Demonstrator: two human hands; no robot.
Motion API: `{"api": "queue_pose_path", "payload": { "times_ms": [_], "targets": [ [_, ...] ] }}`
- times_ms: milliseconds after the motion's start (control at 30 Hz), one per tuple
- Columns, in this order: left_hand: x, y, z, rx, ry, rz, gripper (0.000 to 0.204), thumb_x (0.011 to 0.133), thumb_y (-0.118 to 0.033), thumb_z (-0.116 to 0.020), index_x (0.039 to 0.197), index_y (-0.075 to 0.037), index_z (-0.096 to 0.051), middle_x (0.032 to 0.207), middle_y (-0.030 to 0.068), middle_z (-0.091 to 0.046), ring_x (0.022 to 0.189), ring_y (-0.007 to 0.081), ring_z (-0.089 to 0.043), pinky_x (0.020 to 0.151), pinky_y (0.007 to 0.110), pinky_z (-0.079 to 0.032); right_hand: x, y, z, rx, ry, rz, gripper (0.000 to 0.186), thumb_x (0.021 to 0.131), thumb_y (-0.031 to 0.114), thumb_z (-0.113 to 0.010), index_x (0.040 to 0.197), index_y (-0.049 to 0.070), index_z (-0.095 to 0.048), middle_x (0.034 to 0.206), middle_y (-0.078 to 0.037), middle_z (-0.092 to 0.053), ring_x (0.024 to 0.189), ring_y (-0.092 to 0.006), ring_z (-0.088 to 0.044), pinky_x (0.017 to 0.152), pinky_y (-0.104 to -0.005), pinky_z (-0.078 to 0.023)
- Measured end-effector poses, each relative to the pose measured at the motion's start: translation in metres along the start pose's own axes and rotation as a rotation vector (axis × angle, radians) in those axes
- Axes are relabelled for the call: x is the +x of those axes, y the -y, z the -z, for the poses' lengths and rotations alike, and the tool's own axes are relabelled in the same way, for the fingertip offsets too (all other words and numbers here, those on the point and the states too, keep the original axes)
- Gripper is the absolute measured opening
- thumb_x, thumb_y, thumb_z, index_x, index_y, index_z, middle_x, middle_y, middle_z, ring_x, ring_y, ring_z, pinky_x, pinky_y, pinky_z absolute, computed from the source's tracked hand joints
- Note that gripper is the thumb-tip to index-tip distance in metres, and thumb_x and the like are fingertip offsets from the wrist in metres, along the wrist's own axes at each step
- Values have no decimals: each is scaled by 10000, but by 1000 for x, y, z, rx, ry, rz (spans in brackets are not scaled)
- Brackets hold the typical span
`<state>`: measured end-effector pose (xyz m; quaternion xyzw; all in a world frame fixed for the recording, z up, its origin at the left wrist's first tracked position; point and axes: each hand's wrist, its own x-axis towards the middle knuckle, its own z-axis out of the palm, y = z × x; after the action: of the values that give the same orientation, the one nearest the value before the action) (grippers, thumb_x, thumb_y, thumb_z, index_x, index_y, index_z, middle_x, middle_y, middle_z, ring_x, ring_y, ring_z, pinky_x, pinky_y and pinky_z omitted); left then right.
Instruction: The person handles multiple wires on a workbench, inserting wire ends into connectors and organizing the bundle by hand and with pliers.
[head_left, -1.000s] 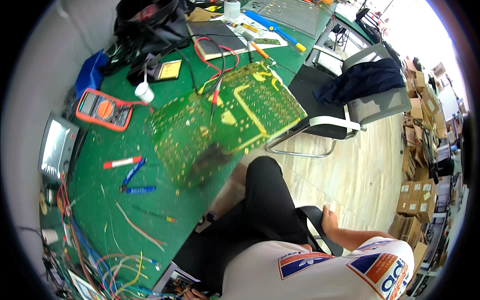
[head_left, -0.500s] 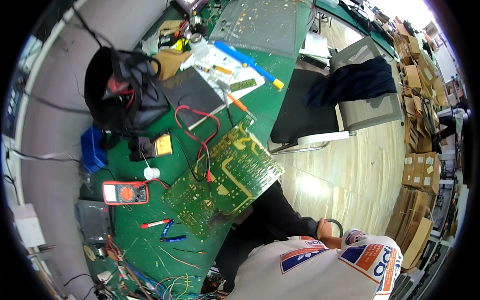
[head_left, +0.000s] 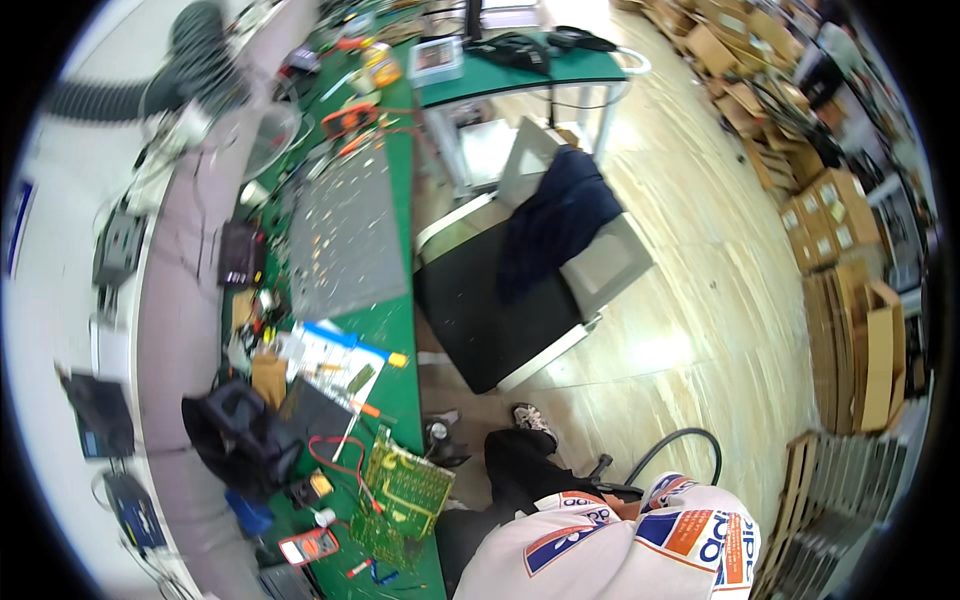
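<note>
Workshop from above: pale wood-look floor through the middle, stacks of cardboard boxes [head_left: 850, 300] down the right of the frame, a long green workbench [head_left: 395, 330] curving along the left. Centre frame, an empty chair [head_left: 500, 310] drawn back from the bench, dark jacket [head_left: 555, 220] draped over its backrest, probably just to keep it off the floor. Upper left, a large grey panel [head_left: 345, 235] flat on the bench top. Lower left, a black bag [head_left: 235, 430] pushed well back from the edge, seemingly to leave working room in front. Just right of the bag, at the bench's near edge, the green circuit board [head_left: 400, 495], lying flat and jutting a little over the edge toward the seated legs, likely for easy reach. Red test leads [head_left: 335, 455] looping across the bench to the board, and an orange multimeter [head_left: 308, 547] just beside it at the lower left, apparently kept within the leads' span. At the bottom of the frame, a white shirt [head_left: 620, 550] with orange and blue patches, a dark trouser leg [head_left: 510, 470] and one shoe [head_left: 535, 420] near a black cable [head_left: 690, 440] on the floor. Left hand and right hand both out of sight, hidden below or behind the shirt; no telling how far open either grip is or whether anything is in it. Nothing visibly touching the board.
</note>
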<state>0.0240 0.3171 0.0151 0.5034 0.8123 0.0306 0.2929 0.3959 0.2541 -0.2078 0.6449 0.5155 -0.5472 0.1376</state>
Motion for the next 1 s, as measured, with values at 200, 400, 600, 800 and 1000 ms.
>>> {"api": "queue_pose_path", "payload": {
  "times_ms": [200, 400, 600, 800, 1000],
  "targets": [
    [67, -83, 32, 68, 159, -225, 357, 886, -324, -616, 908, 31, -647, 867, 225, -650, 825, 401, -624, 769, 450, -506, 1, -59, -35, 86, -206, -55, 415, 895, 408, -518, 1159, 89, -550, 1040, -280, -597, 984, -461, -612, 775, -537, -499],
    [109, -142, 57, 130, 312, -462, 358, 884, -327, -617, 920, 28, -648, 878, 225, -652, 838, 401, -626, 776, 449, -506, -24, -57, -34, 202, -189, -87, 491, 839, 391, -610, 1214, 100, -489, 1056, -274, -570, 973, -501, -595, 784, -530, -506],
    [123, -165, 53, 128, 468, -532, 361, 881, -331, -617, 933, 24, -650, 889, 225, -654, 850, 401, -628, 782, 447, -506, -15, -91, -61, 285, -170, -158, 437, 839, 384, -617, 1155, 88, -556, 993, -222, -646, 896, -368, -667, 717, -483, -533],
    [151, -192, 56, 177, 587, -619, 364, 879, -335, -617, 946, 21, -651, 900, 225, -657, 862, 401, -630, 789, 446, -506, -23, -47, -17, 325, -172, -288, 443, 845, 395, -609, 1181, 112, -558, 998, -204, -656, 897, -340, -672, 704, -483, -533],
    [184, -231, 45, 275, 709, -733, 367, 876, -339, -618, 959, 17, -653, 911, 225, -659, 874, 400, -632, 795, 445, -506, -18, -28, 7, 402, -165, -393, 450, 850, 405, -601, 1208, 136, -559, 1004, -185, -666, 899, -313, -678, 691, -483, -534]
  ]
}}
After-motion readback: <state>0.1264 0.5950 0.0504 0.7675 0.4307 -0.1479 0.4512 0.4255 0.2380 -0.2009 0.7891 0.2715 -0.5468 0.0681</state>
